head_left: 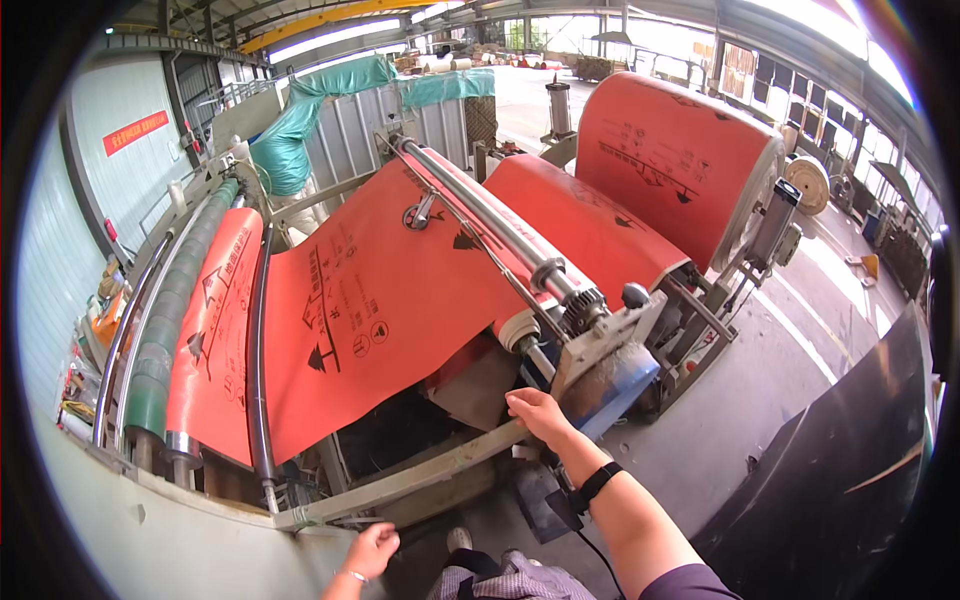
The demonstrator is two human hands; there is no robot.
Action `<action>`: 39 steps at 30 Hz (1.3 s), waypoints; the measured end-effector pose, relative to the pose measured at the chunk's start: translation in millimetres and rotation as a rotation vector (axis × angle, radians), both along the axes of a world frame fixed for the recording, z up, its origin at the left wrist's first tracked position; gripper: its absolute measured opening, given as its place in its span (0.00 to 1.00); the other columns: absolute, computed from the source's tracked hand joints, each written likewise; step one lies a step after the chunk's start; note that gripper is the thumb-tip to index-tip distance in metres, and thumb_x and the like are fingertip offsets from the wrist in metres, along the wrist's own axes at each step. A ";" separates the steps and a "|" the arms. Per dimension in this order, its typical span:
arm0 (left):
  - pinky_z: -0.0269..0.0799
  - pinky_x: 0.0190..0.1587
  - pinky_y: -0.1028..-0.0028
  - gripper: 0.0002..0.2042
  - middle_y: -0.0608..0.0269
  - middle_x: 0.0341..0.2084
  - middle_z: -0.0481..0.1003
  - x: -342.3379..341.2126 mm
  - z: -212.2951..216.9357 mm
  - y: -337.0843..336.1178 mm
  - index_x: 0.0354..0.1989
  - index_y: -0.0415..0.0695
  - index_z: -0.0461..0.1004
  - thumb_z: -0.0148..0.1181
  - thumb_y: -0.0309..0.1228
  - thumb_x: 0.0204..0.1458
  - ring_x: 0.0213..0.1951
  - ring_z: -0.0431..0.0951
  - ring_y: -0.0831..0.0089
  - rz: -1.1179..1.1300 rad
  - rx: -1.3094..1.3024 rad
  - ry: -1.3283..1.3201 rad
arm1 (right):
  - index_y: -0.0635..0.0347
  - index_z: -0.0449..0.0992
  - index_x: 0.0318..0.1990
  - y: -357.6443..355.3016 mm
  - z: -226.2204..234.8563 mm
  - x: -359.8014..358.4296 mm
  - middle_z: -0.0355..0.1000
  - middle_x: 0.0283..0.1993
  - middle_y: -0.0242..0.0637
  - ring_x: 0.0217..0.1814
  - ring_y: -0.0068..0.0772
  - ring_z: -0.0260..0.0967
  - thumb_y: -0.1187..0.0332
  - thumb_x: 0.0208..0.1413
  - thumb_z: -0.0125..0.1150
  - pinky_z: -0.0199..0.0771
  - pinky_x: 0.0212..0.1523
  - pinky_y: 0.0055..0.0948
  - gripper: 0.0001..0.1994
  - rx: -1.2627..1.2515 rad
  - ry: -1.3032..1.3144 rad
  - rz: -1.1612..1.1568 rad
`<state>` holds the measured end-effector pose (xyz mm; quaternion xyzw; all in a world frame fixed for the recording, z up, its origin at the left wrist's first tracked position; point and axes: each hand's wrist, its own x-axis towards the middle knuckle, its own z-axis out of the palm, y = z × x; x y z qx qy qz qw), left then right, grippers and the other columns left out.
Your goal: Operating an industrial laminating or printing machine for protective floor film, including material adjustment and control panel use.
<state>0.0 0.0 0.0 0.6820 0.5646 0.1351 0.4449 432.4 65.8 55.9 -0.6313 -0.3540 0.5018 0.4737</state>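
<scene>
My right hand, a black band on its wrist, reaches over the near end of a pale metal frame beam. Its fingers are curled together, and no object shows in them. Lower down and to the left, my left hand is loosely closed beside the beam's left end, with nothing visible in its grip. Across the machine in front of me runs a wide red printed sheet. It passes under a dark slim roller toward a green roller at the left. Whether either hand touches the frame, I cannot tell.
A large red roll sits on the machine's far right. Near my right hand are a toothed gear and a metal end plate. A big dark panel stands at the right. A black cable hangs near my right forearm.
</scene>
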 end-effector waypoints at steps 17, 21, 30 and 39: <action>0.73 0.53 0.68 0.22 0.54 0.46 0.79 108.3 22.3 283.3 0.56 0.42 0.72 0.57 0.41 0.56 0.49 0.79 0.61 -0.475 -0.083 -0.041 | 0.59 0.66 0.61 181.8 -4.1 52.4 0.70 0.48 0.34 0.43 0.31 0.74 0.68 0.65 0.51 0.76 0.38 0.29 0.19 0.185 0.303 -0.484; 0.71 0.54 0.66 0.23 0.55 0.48 0.78 126.2 20.3 309.2 0.57 0.43 0.71 0.56 0.42 0.57 0.50 0.78 0.60 -0.557 -0.093 -0.005 | 0.61 0.69 0.58 177.8 -7.0 31.6 0.69 0.53 0.38 0.38 0.32 0.75 0.68 0.66 0.50 0.78 0.40 0.34 0.16 0.284 0.636 -0.320; 0.70 0.57 0.61 0.36 0.47 0.62 0.61 224.1 33.1 337.3 0.64 0.44 0.61 0.67 0.40 0.47 0.59 0.69 0.56 -0.610 0.363 -0.285 | 0.63 0.69 0.59 158.9 51.9 -49.1 0.65 0.62 0.38 0.38 0.31 0.75 0.64 0.66 0.50 0.77 0.46 0.35 0.18 0.250 0.745 -0.070; 0.75 0.30 0.74 0.07 0.63 0.26 0.77 217.5 51.4 330.8 0.41 0.43 0.77 0.55 0.30 0.59 0.30 0.78 0.75 -1.032 0.205 -0.375 | 0.65 0.62 0.65 130.3 150.4 -70.5 0.68 0.61 0.45 0.48 0.28 0.73 0.59 0.63 0.58 0.73 0.47 0.29 0.27 0.345 0.090 0.520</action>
